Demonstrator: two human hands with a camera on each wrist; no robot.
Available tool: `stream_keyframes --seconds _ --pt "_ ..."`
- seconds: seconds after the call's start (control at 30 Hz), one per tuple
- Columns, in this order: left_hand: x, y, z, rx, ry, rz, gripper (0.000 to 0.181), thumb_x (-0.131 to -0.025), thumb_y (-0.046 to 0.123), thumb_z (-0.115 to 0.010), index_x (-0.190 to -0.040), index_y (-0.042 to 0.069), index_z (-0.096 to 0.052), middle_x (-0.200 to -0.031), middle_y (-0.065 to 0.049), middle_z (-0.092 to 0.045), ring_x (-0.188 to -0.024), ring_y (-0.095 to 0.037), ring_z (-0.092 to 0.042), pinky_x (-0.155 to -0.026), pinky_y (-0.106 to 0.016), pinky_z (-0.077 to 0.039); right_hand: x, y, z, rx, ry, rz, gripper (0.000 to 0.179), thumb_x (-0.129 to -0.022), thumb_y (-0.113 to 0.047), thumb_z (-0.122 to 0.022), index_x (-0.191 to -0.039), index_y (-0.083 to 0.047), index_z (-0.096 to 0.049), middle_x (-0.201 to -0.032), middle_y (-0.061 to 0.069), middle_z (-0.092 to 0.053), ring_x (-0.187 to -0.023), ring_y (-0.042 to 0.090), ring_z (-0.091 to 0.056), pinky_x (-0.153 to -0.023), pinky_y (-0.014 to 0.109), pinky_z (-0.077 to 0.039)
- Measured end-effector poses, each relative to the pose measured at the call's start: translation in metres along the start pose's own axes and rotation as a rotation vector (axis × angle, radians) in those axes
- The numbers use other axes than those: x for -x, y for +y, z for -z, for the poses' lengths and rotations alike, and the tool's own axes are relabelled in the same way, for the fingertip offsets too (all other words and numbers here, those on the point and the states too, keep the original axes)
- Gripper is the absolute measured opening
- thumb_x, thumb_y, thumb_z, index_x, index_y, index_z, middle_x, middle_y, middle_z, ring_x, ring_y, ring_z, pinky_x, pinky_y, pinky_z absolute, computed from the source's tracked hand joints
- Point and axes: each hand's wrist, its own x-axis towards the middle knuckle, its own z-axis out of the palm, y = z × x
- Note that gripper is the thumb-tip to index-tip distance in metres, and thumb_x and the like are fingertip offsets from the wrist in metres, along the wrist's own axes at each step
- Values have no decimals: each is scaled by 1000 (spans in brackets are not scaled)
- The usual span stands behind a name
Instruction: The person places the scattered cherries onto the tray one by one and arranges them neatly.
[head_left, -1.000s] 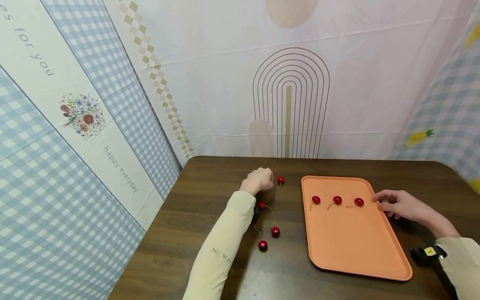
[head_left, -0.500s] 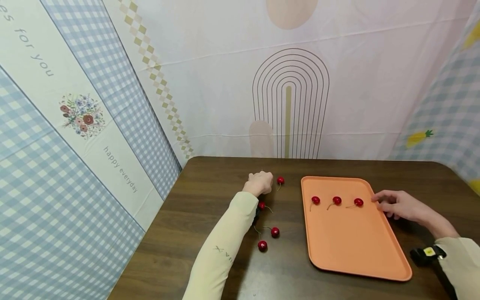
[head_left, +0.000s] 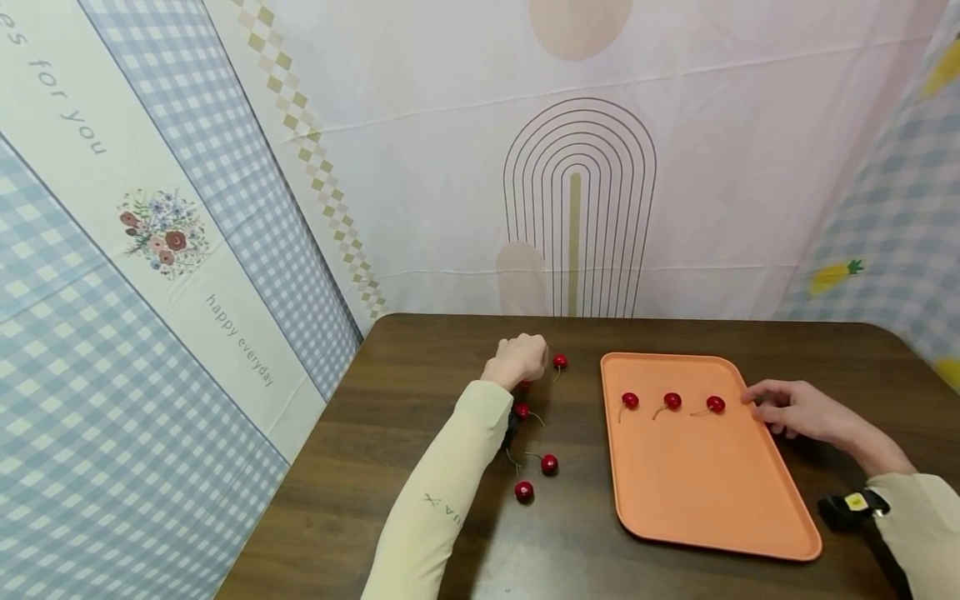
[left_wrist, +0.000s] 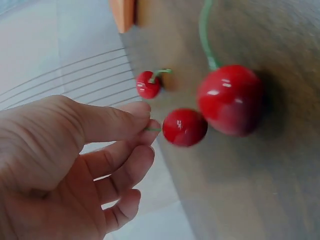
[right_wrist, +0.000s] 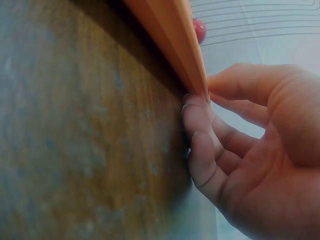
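Note:
My left hand (head_left: 517, 360) is over the table's far left part. In the left wrist view its thumb and forefinger pinch the green stem of a red cherry (left_wrist: 185, 127), whose fruit hangs free of the fingers. A larger-looking cherry (left_wrist: 231, 100) lies nearer that camera, and another cherry (left_wrist: 148, 84) sits beyond the fingertips. On the right, my right hand (head_left: 802, 410) grips the right edge of the orange tray (head_left: 712, 492), thumb above and fingers below the rim, as the right wrist view shows. Three cherries (head_left: 672, 402) lie in a row across the tray's far part.
Loose cherries with stems lie on the brown wooden table (head_left: 360, 492): one cherry (head_left: 560, 361) right of my left hand, others nearer along my left forearm (head_left: 438, 483). A patterned cloth (head_left: 420, 208) hangs behind the table's far edge.
My left hand dipped slightly toward me, then moved back up and away; a bit of red cherry now shows beneath it. The right hand and the tray stay in place.

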Motion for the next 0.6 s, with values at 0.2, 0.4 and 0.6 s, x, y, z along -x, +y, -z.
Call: stream_keyframes --seconds 0.2,0.4,0.6 --pt "7 9 12 75 60 -48 35 -87 3 -51 -55 17 -46 -59 2 -42 -58 -14 -39 -52 -29 -38 0 -1 -1 7 -2 -8 37 -99 -18 -57 -127 5 -54 -80 4 -58 -63 14 -54 -55 29 -48" --pt "11 19 23 189 54 -107 24 -90 2 -53 -74 10 -69 -66 2 -51 -59 -11 -42 -50 -24 -34 0 1 -3 17 6 -5 35 -100 -16 -55 -127 5 -54 -80 3 -58 -63 14 -53 -55 29 -47" --pt "13 30 31 193 71 -240 19 -92 5 -56 -93 10 -74 -75 5 -63 -66 -7 -53 -62 -19 -42 -1 1 -3 11 9 -9 35 -99 -15 -56 -127 5 -54 -81 3 -58 -64 14 -53 -55 29 -47"
